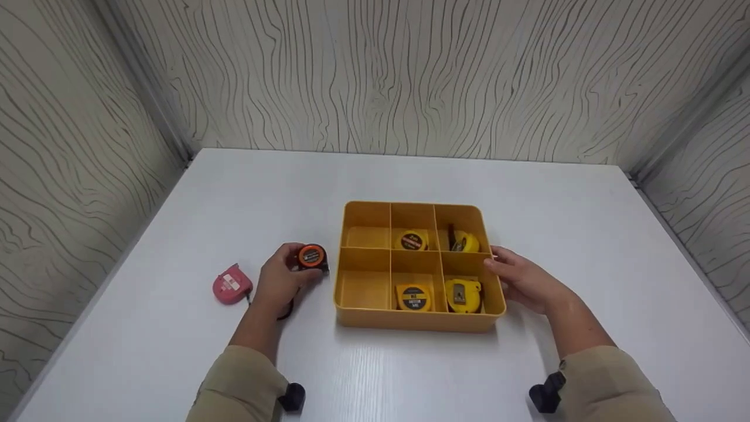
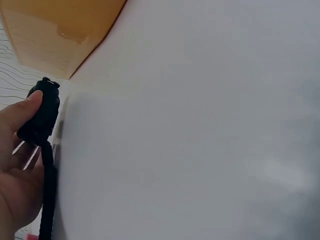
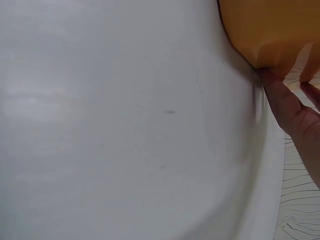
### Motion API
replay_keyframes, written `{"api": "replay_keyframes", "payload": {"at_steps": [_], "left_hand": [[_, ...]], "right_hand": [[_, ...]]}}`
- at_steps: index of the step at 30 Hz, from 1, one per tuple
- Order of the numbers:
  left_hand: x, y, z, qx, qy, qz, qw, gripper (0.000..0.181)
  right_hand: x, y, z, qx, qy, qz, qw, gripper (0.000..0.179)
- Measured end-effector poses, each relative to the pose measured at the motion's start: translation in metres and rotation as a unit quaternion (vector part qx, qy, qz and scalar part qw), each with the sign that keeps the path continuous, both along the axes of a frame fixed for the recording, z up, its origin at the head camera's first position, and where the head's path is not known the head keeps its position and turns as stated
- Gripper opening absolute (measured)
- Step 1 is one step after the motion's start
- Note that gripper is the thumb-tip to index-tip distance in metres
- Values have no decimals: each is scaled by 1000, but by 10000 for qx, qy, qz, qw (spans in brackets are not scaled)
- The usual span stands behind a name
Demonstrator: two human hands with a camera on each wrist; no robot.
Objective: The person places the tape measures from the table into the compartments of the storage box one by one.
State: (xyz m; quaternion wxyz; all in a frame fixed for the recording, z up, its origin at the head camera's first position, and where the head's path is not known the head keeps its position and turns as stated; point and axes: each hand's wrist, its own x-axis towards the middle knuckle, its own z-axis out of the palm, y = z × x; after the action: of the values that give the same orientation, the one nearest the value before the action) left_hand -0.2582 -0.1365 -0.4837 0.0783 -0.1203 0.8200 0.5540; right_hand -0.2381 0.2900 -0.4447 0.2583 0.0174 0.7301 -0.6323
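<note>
My left hand [image 1: 281, 278] grips a black tape measure with an orange ring [image 1: 312, 256], thumb on its near side, just left of the yellow divided box [image 1: 419, 322]. In the left wrist view the black tape measure [image 2: 45, 112] trails a dark strap [image 2: 48, 195]. The right hand [image 1: 527, 281] holds the box's right wall, thumb at the rim; in the right wrist view, fingers [image 3: 280, 97] touch its outer side low down. Yellow tape measures lie in the middle compartments, back [image 1: 412, 240] and front [image 1: 413, 298], and in the right ones, back [image 1: 466, 242] and front [image 1: 463, 295].
A pink tape measure [image 1: 232, 285] lies on the white table [image 1: 387, 375], left of my left forearm. Both left compartments of the box hold nothing. Wood-grain patterned panels [image 1: 375, 76] stand at the back and sides of the table.
</note>
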Motion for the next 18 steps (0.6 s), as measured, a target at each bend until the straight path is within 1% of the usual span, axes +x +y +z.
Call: {"api": "replay_keyframes", "payload": {"at_steps": [3, 5, 13, 18], "left_hand": [[1, -1, 3, 66, -17, -11, 10000, 59], [1, -1, 8, 79, -26, -34, 10000, 60], [0, 0, 30, -128, -141, -154, 9997, 58], [-2, 3, 42, -302, -73, -270, 9992, 57]], "right_hand": [[0, 0, -1, -13, 13, 12, 10000, 67], [-1, 0, -1, 3, 18, 15, 10000, 68], [0, 1, -1, 42, -9, 39, 10000, 72], [0, 0, -1, 93, 8, 52, 9999, 72]]}}
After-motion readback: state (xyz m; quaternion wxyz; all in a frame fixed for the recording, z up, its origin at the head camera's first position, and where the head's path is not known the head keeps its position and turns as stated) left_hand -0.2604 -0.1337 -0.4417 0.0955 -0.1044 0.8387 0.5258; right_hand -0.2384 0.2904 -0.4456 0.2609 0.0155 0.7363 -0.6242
